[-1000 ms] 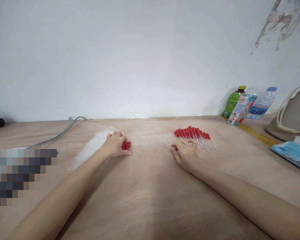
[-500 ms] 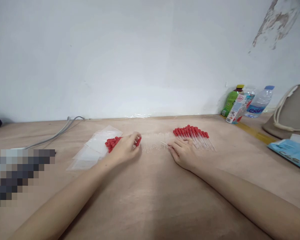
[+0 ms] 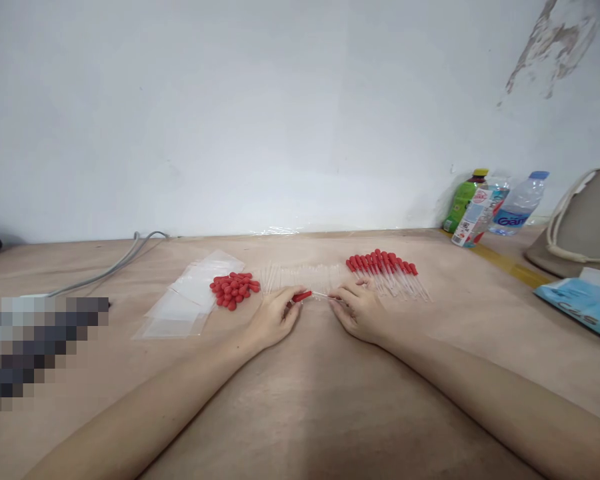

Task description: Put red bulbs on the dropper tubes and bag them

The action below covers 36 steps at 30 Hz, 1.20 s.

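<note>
Between the fingertips of my left hand [image 3: 277, 316] is a red rubber dropper bulb [image 3: 303, 296], its open end facing right. My right hand [image 3: 357, 308] pinches a thin clear dropper tube [image 3: 321, 294], whose left end meets the bulb's mouth; how far it goes in I cannot tell. Behind both hands lies a row of loose clear tubes [image 3: 300, 275]. A pile of red bulbs [image 3: 233, 290] sits left of my left hand. Droppers with red bulbs fitted [image 3: 387, 263] lie side by side beyond my right hand.
Clear plastic bags [image 3: 180, 300] are spread left of the bulb pile. A grey cable [image 3: 110, 270] runs at back left. Several bottles [image 3: 473, 213] stand by the wall at right, near a grey bag [image 3: 585, 220] and a blue tissue pack [image 3: 580, 303].
My left hand has moved right and nearer me from the bulb pile, carrying a red bulb to the tube. My right hand, still pinching the tube, has barely moved.
</note>
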Available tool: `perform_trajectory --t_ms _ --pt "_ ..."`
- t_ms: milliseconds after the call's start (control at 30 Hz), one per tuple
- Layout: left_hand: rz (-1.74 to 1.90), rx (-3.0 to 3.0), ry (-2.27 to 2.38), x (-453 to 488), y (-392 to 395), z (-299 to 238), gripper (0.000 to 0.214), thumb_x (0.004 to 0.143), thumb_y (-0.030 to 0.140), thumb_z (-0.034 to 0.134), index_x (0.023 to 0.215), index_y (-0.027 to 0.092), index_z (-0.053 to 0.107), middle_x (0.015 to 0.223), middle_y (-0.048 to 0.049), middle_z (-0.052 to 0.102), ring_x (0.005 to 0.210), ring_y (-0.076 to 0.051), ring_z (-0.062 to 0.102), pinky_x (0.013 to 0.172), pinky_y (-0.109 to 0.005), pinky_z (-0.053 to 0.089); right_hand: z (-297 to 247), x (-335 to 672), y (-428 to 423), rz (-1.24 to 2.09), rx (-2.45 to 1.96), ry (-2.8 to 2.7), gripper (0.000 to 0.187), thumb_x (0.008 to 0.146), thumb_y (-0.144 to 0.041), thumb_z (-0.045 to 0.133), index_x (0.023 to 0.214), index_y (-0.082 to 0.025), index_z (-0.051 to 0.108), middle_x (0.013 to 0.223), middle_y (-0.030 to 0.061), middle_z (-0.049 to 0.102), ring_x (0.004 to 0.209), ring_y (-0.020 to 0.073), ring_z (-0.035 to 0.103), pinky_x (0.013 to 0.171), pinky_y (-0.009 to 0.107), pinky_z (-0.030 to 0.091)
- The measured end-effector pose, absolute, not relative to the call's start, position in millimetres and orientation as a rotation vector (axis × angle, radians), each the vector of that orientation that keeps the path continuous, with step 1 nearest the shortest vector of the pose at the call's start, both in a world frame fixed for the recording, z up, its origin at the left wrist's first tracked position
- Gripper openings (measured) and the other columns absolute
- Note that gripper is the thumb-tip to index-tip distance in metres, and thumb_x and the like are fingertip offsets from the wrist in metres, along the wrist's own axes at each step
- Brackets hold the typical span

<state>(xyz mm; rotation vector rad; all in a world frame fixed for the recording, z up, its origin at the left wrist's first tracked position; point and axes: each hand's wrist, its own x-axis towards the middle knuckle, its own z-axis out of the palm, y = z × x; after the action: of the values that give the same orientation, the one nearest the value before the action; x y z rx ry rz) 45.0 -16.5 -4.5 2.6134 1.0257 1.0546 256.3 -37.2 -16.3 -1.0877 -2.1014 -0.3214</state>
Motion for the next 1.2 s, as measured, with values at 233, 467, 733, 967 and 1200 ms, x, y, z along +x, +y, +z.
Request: perform_trajectory --t_ms 233,467,733,967,1200 --pt "1.064 2.597 1.005 46 -19 -1 0.027 0.081 0.015 0.043 0.106 0.019 0.051 0.093 -0.0031 0.060 0.078 -0.014 0.057 0.071 -0.027 0.047 -15 254 -39 -0.299 -1.053 -2.115 0.018 0.082 -0.020 0.041 0.087 -0.018 0.058 0.076 0.0017 0.062 0.069 0.0117 0.051 0.081 0.032 0.023" --pt "1.086 2.489 1.036 48 -18 3 0.016 0.082 0.026 0.049 0.092 0.018 0.058 0.084 -0.0022 0.062 0.074 -0.013 0.057 0.064 -0.024 0.046 -16 255 -36 -0.260 -0.949 -2.162 0.016 0.083 -0.021 0.042 0.085 -0.018 0.058 0.073 0.0015 0.060 0.066 0.0115 0.050 0.078 0.032 0.026" --pt "1.074 2.459 0.917 46 -17 4 0.016 0.083 0.024 0.047 0.087 0.016 0.061 0.081 -0.0028 0.064 0.074 -0.013 0.058 0.067 -0.024 0.045 -17 258 -33 -0.099 -0.866 -2.223 0.015 0.085 -0.022 0.043 0.084 -0.018 0.058 0.074 0.0009 0.059 0.069 0.0109 0.052 0.075 0.030 0.026" --pt "1.011 2.507 0.845 45 -19 3 0.017 0.083 0.023 0.048 0.088 0.018 0.063 0.082 -0.0018 0.066 0.074 -0.013 0.059 0.067 -0.023 0.046 -11 263 -32 -0.069 -0.845 -2.276 0.018 0.084 -0.020 0.043 0.086 -0.020 0.061 0.073 0.0005 0.060 0.065 0.0098 0.051 0.074 0.031 0.024" --pt "0.943 2.587 0.814 44 -20 3 0.018 0.084 0.023 0.046 0.089 0.019 0.063 0.083 -0.0007 0.066 0.075 -0.012 0.060 0.068 -0.023 0.045 -11 265 -27 -0.167 -0.820 -2.301 0.019 0.084 -0.021 0.044 0.085 -0.021 0.063 0.074 0.0005 0.061 0.064 0.0093 0.050 0.073 0.031 0.022"
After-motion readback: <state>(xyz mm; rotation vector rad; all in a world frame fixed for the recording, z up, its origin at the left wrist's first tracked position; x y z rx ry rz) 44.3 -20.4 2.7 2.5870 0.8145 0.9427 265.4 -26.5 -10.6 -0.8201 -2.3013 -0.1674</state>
